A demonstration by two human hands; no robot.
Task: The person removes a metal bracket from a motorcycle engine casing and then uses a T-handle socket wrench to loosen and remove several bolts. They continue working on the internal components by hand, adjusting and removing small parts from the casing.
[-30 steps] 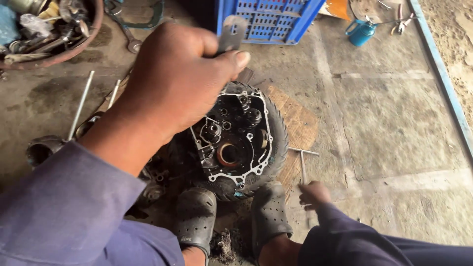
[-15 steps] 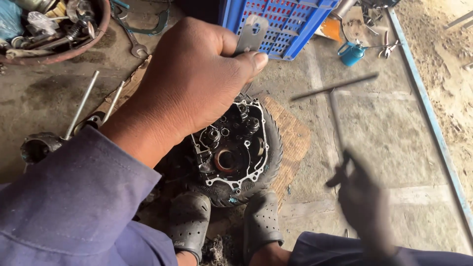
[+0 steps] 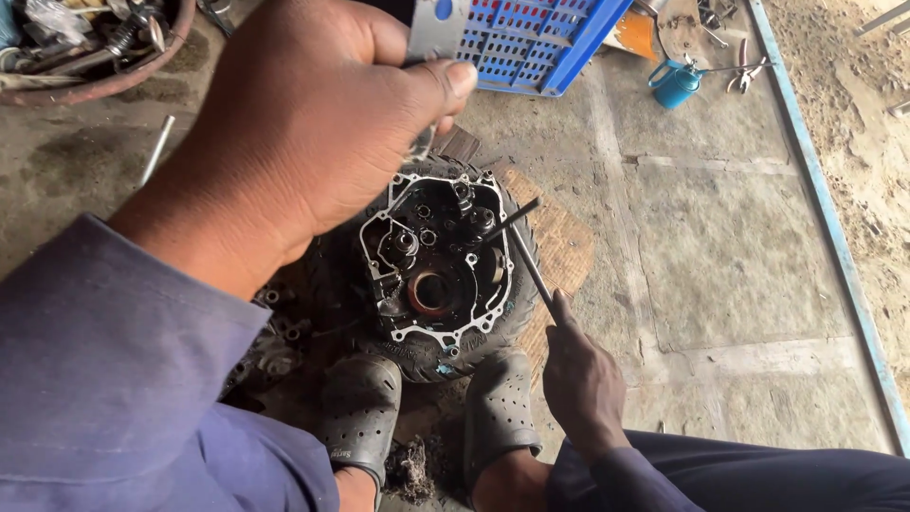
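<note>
On a stained concrete floor (image 3: 720, 237), the left hand (image 3: 313, 142) pinches a flat grey metal piece (image 3: 438, 28) while the right hand (image 3: 580, 379), fingers wrapped, sets a dark T-handle wrench (image 3: 527, 254) into the open greasy engine case (image 3: 438, 256), seemingly mid-bolt work needing steady alignment.

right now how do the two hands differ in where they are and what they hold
The left hand is raised close to the camera, pinching a flat grey metal piece; the right hand is low by the floor, gripping a thin dark T-handle tool. The left hand's piece hangs clear of the engine case, while the right hand's tool reaches into it. Both wear dark blue sleeves.
</note>
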